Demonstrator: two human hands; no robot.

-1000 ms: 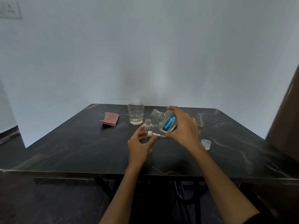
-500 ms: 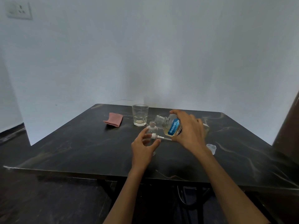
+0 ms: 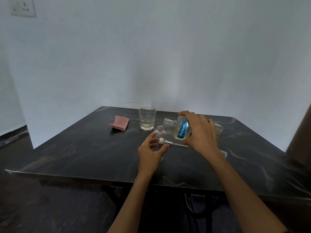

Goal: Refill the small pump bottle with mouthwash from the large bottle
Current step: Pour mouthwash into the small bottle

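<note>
right hand [image 3: 200,132] grips large bottle [image 3: 180,129] | left hand [image 3: 151,153] cups small bottle [image 3: 159,134]

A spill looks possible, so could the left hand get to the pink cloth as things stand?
Probably not at once: the left hand holds the small pump bottle and pump head. The pink cloth lies unobstructed.

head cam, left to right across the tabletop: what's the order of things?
Pink cloth → drinking glass → small pump bottle in the left hand → large bottle, tilted, in the right hand. The removed pump head overlaps both hands, so it is left out.
</note>
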